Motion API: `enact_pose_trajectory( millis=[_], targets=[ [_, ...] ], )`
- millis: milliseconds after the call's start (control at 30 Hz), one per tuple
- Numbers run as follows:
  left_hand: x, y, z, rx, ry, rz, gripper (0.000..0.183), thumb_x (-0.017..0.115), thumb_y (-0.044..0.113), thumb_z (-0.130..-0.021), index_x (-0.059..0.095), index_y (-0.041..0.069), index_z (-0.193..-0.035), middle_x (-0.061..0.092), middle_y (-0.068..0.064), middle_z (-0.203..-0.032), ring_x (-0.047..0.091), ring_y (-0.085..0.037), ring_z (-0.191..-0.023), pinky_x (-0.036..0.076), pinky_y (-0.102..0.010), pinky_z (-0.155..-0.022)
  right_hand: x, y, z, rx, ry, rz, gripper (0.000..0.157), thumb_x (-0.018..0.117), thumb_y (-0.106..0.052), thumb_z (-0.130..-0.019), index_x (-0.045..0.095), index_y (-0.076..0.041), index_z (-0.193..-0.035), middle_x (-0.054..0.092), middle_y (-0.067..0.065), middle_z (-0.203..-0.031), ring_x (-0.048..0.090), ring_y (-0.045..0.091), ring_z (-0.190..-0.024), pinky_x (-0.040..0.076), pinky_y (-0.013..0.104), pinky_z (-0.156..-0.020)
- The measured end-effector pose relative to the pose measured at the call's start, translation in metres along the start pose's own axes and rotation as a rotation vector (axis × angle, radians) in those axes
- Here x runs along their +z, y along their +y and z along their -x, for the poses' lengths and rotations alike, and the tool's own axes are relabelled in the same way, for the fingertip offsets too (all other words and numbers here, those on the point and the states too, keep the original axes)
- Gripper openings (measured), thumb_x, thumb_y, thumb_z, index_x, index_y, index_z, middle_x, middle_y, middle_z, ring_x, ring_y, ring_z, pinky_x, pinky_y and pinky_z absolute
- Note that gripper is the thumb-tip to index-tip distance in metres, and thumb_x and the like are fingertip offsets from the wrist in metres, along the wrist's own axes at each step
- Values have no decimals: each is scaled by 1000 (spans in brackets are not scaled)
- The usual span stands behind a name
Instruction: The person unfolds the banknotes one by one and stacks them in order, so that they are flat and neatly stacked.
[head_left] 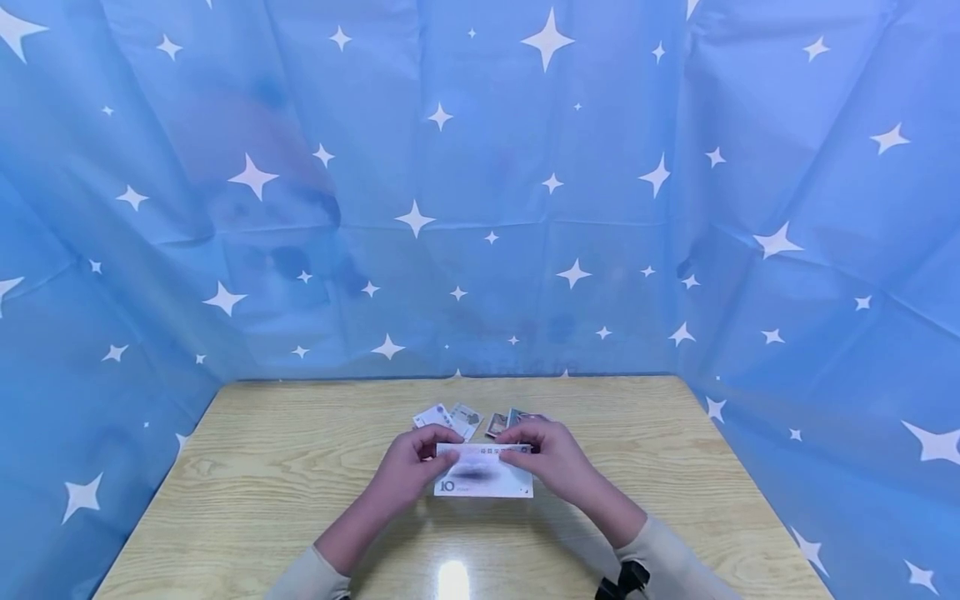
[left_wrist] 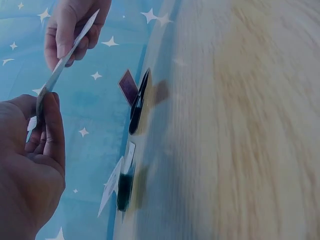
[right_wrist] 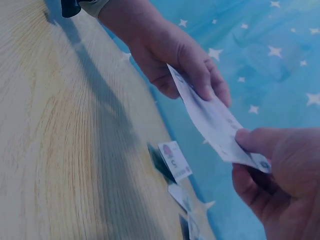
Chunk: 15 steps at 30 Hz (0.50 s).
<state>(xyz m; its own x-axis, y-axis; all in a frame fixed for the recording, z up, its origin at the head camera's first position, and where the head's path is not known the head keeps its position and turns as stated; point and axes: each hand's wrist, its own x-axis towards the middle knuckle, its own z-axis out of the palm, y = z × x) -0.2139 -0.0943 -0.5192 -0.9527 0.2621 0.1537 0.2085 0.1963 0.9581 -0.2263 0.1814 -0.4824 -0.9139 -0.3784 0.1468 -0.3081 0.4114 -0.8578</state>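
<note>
A pale banknote (head_left: 487, 479) printed with a 10 is stretched between both hands above the table. My left hand (head_left: 408, 462) pinches its left end between thumb and fingers, and my right hand (head_left: 553, 458) pinches the right end the same way. In the right wrist view the banknote (right_wrist: 210, 117) is slightly bent and tilted, apart from the tabletop. Behind it on the table are a whitish note (head_left: 433, 414) and a greyish note (head_left: 468, 418) on the left. A small brownish note (head_left: 497, 425) lies to the right, partly hidden by my right hand.
The wooden table (head_left: 270, 467) ends at a blue star-patterned cloth (head_left: 480, 167) at the back and sides. A dark green item (left_wrist: 124, 192) and a dark flat item (left_wrist: 140, 107) stand beside the notes; their kind is unclear. A black device (head_left: 626, 579) sits on the right sleeve.
</note>
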Motion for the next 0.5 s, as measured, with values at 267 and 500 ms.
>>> enact_pose_trajectory(
  millis=[267,500],
  targets=[
    [-5,-8,1,20,-60,-54,21,81,8,-101,82,11,-122,77,-1,-106,56,-13,-76,46,-22,-64,-6,10,4,27,-21,12,20,85,-11,-98,85,-10,-117,67,3,-95,54,17,-78,46,26,-65],
    [-5,-15,0,67,-88,-108,24,82,8,-100,82,11,-124,78,-2,-113,64,-13,-83,53,-23,-68,-6,21,6,2,-28,7,18,85,-9,-97,85,-10,-115,73,1,-97,57,12,-75,48,25,-64]
  ],
)
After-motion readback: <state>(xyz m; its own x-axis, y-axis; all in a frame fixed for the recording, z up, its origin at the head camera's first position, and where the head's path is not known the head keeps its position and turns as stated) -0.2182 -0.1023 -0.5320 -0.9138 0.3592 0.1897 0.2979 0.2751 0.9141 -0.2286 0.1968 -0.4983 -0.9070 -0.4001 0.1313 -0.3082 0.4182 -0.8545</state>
